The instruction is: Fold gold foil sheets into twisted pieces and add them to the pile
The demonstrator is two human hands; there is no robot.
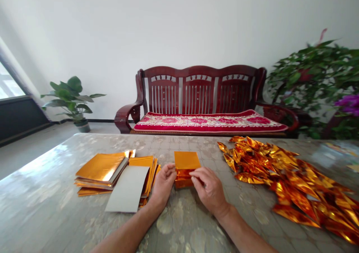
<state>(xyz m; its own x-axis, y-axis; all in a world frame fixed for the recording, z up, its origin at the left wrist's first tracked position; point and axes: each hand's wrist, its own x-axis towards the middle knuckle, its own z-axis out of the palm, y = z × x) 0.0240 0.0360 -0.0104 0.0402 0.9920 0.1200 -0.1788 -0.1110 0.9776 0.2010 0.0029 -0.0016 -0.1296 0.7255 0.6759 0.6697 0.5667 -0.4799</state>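
A gold foil paper sheet [187, 160] lies in front of me on the table, its near part creased and folded. At its left edge, my left hand [165, 179] is closed, the thumb and fingers pinching the paper near the crease. My right hand [209, 187] pinches the right edge at about the same height, with its fingers curled. Close to my left forearm are stacks of flat gold foil sheets [100, 166], and a sheet with its grey-white back up [128, 189] leans on the nearer pile. To the right spreads a heap of folded gold foil ingots [260, 163].
The table [64, 212] has a glossy, patterned cover. A clear plastic bag [333, 154] sits at its far right. Beyond the table stand a dark red wooden bench [200, 95] with a red floral cover, a potted plant [71, 99] at left and leafy plants [311, 84] at right.
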